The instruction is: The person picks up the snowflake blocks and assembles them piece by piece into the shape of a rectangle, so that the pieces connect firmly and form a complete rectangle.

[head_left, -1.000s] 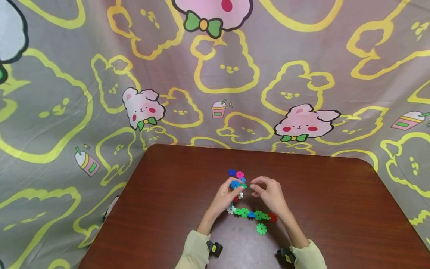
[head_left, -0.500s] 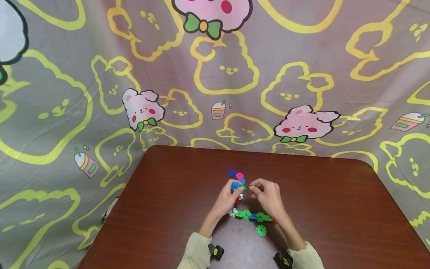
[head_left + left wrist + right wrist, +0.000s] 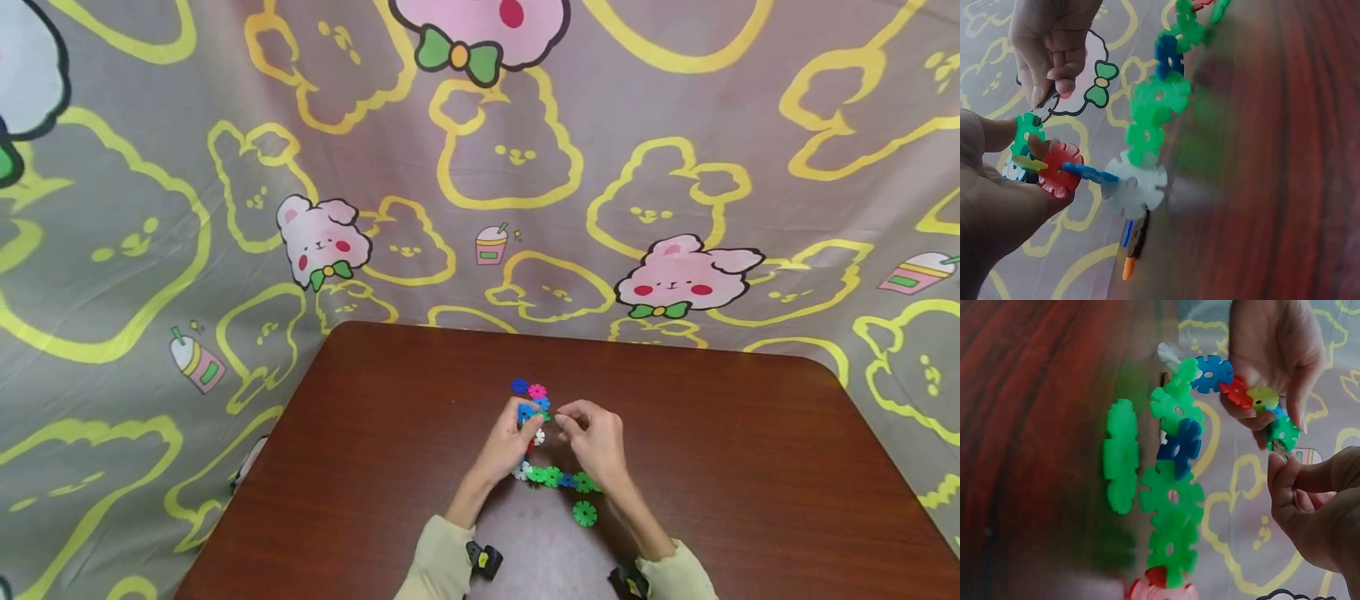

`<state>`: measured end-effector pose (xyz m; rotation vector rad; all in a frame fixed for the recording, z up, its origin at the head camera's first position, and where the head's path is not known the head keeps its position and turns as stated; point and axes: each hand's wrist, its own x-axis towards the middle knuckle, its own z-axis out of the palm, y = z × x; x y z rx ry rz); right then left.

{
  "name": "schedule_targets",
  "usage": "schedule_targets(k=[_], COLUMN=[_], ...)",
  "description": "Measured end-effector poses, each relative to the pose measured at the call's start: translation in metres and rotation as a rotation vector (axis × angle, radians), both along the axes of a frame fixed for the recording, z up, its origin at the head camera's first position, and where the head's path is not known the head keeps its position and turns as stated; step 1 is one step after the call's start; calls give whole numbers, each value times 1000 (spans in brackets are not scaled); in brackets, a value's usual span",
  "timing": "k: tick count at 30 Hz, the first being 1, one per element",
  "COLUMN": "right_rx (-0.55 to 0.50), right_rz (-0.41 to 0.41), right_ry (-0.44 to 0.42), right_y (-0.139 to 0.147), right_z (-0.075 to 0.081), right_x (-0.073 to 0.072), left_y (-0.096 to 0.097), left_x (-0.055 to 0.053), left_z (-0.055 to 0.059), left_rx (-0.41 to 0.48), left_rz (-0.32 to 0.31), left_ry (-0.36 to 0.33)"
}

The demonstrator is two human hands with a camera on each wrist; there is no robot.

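My left hand [image 3: 504, 443] grips one end of a chain of interlocking snowflake discs, its thumb and fingers around a green disc [image 3: 1282, 434]. From there the chain runs through a yellow disc [image 3: 1262, 397], a red disc [image 3: 1060, 170], a blue disc [image 3: 1211, 374] and a white disc [image 3: 1135, 185] to several green and blue ones. My right hand [image 3: 600, 440] pinches a small greyish-white disc [image 3: 1047, 106] at the edge of the gripped green disc; the fingertips hide much of it. The chain's far end, a red disc [image 3: 1164, 590], shows in the right wrist view.
A loose green disc [image 3: 585, 513] lies on the brown table [image 3: 375, 467], nearer me than the chain. Beyond my left hand are a dark blue disc [image 3: 520, 386], a pink disc [image 3: 537, 391] and a lighter blue one [image 3: 543, 404]. A patterned cloth [image 3: 420, 250] hangs behind the table.
My right hand has shifted slightly left, closer to my left hand, and its forearm now covers the chain's red end in the head view. My left hand keeps its grip nearly in place.
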<state>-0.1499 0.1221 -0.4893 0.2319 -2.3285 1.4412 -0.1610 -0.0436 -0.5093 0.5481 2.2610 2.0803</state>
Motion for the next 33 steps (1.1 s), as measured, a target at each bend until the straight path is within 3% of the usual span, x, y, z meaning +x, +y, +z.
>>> schedule_targets(k=[7, 13, 18, 24, 29, 33], right_rx=[80, 136, 66, -68, -102, -113], right_rz=[33, 76, 65, 63, 79, 87], right_ry=[145, 168, 113, -22, -82, -100], right_y=[2, 6, 13, 18, 18, 16], right_z=[0, 4, 9, 11, 10, 10], right_x=[-2, -7, -7, -7, -7, -6], left_y=[-3, -3, 0, 2, 0, 0], left_x=[-2, -4, -5, -5, -5, -4], left_z=[2, 4, 3, 2, 0, -2], left_rx=[-50, -51, 43, 158, 145, 86], left_rz=[-20, -49, -69, -45, -29, 6], left_ry=[18, 22, -43, -87, -116, -82])
